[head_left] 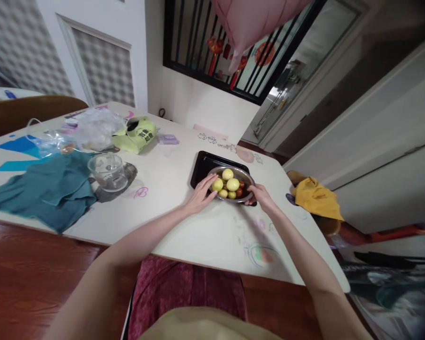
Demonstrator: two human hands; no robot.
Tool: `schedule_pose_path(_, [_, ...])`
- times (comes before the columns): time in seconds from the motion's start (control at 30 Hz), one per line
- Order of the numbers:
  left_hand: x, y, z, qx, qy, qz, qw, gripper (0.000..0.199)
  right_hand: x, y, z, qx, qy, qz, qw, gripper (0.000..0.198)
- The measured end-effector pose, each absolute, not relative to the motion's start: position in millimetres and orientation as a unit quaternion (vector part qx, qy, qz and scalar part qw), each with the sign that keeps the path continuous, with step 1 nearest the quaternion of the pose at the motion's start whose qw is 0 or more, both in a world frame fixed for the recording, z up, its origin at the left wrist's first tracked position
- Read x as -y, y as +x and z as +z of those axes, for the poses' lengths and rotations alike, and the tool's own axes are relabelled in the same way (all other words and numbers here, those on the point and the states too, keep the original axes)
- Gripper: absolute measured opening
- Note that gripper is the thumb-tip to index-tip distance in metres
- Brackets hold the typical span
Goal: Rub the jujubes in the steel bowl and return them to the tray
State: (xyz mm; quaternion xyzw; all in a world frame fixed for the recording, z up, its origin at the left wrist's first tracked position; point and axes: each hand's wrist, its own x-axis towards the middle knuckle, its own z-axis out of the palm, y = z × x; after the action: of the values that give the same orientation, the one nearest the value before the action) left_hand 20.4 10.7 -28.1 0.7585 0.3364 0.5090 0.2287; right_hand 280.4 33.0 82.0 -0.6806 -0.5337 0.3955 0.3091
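A round metal bowl (248,180) holds several yellow-green fruits (233,184) and a few smaller red-brown ones (239,192). It sits on or just above a black tray (206,163), tilted a little toward me; whether it touches the tray I cannot tell. My left hand (202,192) holds the bowl's left rim, its fingers reaching over the edge beside the fruit. At the right rim my right hand (262,196) grips the bowl, thumb on top and fingers underneath, partly hidden.
On the table's left lie a teal cloth (53,189), a clear plastic tub (108,172), plastic bags (95,127) and a green paper bag (139,134). A small purple packet (168,139) is beyond. A yellow cloth (317,198) drapes a chair at right. A pink balloon (250,23) hangs overhead.
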Motion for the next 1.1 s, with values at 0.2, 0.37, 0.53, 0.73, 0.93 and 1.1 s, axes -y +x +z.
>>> schedule_pose_path(0.2, [-19.9, 19.5, -34.6, -0.369, 0.783, 0.461, 0.196, 0.067, -69.7, 274.6, 88.0, 0.551, -0.696, 0.337, 0.314, 0.011])
schedule_pose_path(0.37, [-21.4, 20.1, -36.0, -0.381, 0.799, 0.433, 0.171, 0.065, -83.3, 275.3, 90.6, 0.586, -0.694, 0.292, 0.299, 0.012])
schedule_pose_path(0.53, [-19.1, 19.3, -34.2, -0.381, 0.811, 0.415, 0.156, 0.062, -90.2, 273.4, 98.0, 0.634, -0.676, 0.242, 0.286, 0.02])
schedule_pose_path(0.73, [-15.5, 19.9, -29.7, -0.391, 0.825, 0.378, 0.15, 0.06, -93.6, 262.7, 108.4, 0.687, -0.653, 0.174, 0.267, 0.031])
schedule_pose_path(0.93, [-13.2, 19.4, -28.4, -0.398, 0.832, 0.354, 0.154, 0.059, -97.6, 260.1, 112.5, 0.708, -0.652, 0.125, 0.24, 0.034])
schedule_pose_path(1.1, [-12.4, 19.2, -27.4, -0.394, 0.834, 0.354, 0.152, 0.059, -106.9, 263.4, 115.5, 0.715, -0.649, 0.096, 0.243, 0.041])
